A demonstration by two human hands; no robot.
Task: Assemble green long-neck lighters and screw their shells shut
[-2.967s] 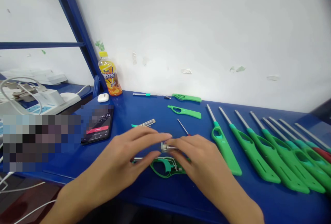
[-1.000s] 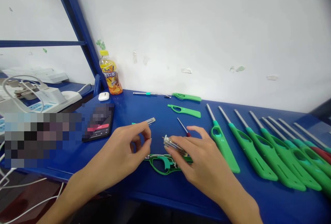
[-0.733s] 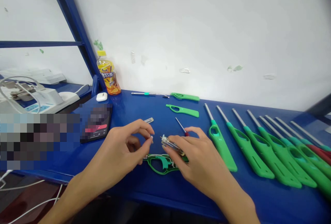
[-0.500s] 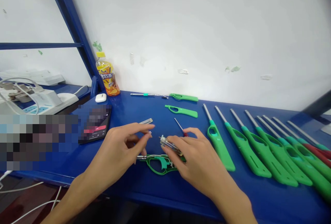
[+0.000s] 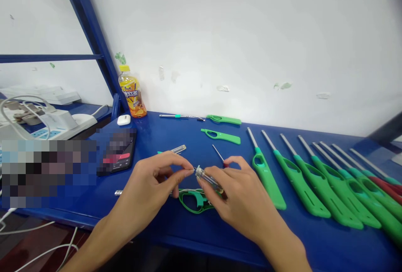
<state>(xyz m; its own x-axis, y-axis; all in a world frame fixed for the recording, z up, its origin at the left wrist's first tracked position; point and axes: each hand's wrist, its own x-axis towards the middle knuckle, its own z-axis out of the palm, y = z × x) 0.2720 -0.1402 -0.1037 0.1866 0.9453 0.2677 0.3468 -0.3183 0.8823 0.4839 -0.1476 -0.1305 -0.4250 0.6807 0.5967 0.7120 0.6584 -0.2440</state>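
Between the fingers of my right hand [image 5: 243, 192] lies a clear lighter fuel tank [image 5: 210, 180], its valve end pointing left. My left hand [image 5: 157, 175] pinches right at that valve end. The small white part it holds is now mostly covered by the fingertips. Below both hands rests an opened green lighter shell [image 5: 190, 210] with a teal trigger and wires, partly hidden by the right hand. A thin screwdriver [image 5: 217, 152] with a red handle reaches under the right fingers; whether they grip it I cannot tell. Behind the left hand lies another clear tank [image 5: 179, 150].
Finished-looking green lighters [image 5: 270, 180] stand in a row on the right of the blue table [image 5: 176, 245]. At the back are a loose half shell [image 5: 222, 136] and a metal tube [image 5: 168, 116] with wires. A drink bottle [image 5: 133, 96], earphone case [image 5: 124, 119] and phone [image 5: 127, 150] sit left.
My left hand has moved right, bringing its pinched fingertips and the small white part up to the tank's valve end. The right hand keeps its hold on the tank.
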